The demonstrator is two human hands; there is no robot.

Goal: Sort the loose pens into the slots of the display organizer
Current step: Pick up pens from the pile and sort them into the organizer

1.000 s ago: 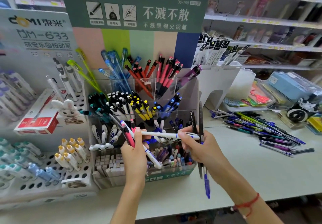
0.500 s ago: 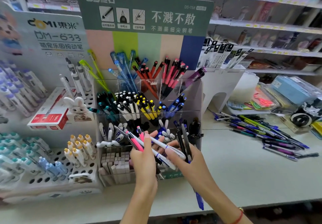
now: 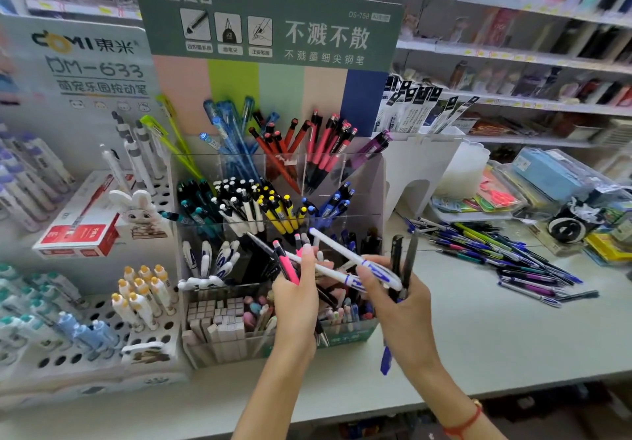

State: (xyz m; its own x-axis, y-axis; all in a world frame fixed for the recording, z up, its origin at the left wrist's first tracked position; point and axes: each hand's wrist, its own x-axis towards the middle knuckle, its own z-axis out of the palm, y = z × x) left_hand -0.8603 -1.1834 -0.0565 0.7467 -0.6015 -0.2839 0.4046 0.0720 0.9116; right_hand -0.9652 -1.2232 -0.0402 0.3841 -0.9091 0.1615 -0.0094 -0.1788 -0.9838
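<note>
Meanwhile both hands (image 3: 297, 297) (image 3: 398, 299) grip pens (image 3: 355, 261), fingers curled round them, before the pen-packed organizer (image 3: 378, 179).

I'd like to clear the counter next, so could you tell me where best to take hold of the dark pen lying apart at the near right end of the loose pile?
Pinch the dark pen at mid-barrel, coming from above. It lies flat on the counter, apart from the loose pile, so both long sides look free for fingertips. Its ends probably give a poorer hold.
</note>
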